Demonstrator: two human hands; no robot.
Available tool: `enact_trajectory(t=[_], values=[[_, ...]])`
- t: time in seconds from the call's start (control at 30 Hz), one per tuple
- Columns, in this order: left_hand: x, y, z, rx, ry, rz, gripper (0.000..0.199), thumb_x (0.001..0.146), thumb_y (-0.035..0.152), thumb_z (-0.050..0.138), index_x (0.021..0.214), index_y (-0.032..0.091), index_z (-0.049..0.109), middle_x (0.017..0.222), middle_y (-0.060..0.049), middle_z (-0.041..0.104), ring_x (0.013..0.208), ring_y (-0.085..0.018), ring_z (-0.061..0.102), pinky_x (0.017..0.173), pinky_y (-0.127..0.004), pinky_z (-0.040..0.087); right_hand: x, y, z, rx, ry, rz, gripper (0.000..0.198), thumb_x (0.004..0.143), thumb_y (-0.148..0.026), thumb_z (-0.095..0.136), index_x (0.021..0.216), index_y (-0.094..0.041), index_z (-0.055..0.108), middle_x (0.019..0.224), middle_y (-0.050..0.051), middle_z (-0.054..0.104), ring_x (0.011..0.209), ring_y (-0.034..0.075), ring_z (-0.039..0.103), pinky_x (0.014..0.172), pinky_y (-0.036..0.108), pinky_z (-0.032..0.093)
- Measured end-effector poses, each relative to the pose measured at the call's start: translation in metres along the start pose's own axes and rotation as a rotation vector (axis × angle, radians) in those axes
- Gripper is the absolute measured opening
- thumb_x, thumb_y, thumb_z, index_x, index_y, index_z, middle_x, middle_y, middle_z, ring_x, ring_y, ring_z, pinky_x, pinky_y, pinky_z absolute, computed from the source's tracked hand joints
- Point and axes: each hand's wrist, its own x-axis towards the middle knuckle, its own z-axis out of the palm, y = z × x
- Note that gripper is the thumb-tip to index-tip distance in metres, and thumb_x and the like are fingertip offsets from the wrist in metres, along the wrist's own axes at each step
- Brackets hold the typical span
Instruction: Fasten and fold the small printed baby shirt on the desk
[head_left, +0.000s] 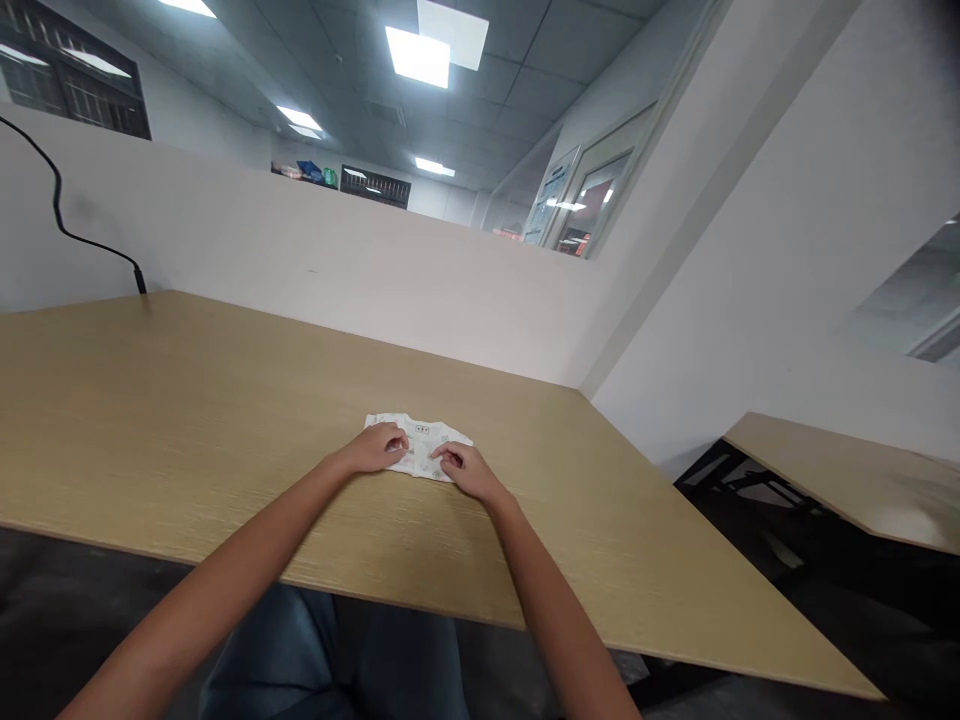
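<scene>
A small white printed baby shirt (424, 458) lies spread on the wooden table (315, 530), its neckline on the far side with a small dark-marked label there. My left hand (377, 446) rests on the shirt's left part, fingers curled and thumb and fingertips pinched at the cloth near its middle. On the right part sits my right hand (463, 468), its fingers bent and closed at the cloth. A short gap separates the two hands. The fingertips are small in view, and the hands cover both lower sides of the shirt.
Behind the table rises a white partition (375, 270), with another white wall (750, 290) on the right. A black cable (97, 243) runs down to the table's far left corner. A second table (847, 470) stands at the right. My legs (337, 660) are under the near edge.
</scene>
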Motion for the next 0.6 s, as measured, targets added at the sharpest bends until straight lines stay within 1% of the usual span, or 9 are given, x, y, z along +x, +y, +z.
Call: enact_trajectory(t=[0.43, 0.6], values=[[-0.0001, -0.0018, 0.0000, 0.001, -0.002, 0.001, 0.024, 0.083, 0.026, 0.057, 0.097, 0.018, 0.074, 0.089, -0.005, 0.069, 0.082, -0.019, 0.061, 0.075, -0.027, 0.044, -0.0001, 0.0005, 0.0006, 0.000, -0.002, 0.001, 0.029, 0.077, -0.019, 0.055, 0.098, -0.017, 0.075, 0.072, -0.002, 0.054, 0.068, 0.013, 0.044, 0.065, 0.024, 0.033], [-0.0001, -0.0021, 0.0002, -0.006, 0.001, -0.001, 0.023, 0.083, 0.027, 0.057, 0.097, 0.018, 0.074, 0.089, -0.005, 0.068, 0.082, -0.019, 0.061, 0.074, -0.027, 0.044, -0.0004, -0.0008, 0.0003, 0.001, -0.005, -0.005, 0.029, 0.077, -0.018, 0.055, 0.099, -0.018, 0.075, 0.071, -0.002, 0.051, 0.067, 0.013, 0.043, 0.064, 0.024, 0.033]])
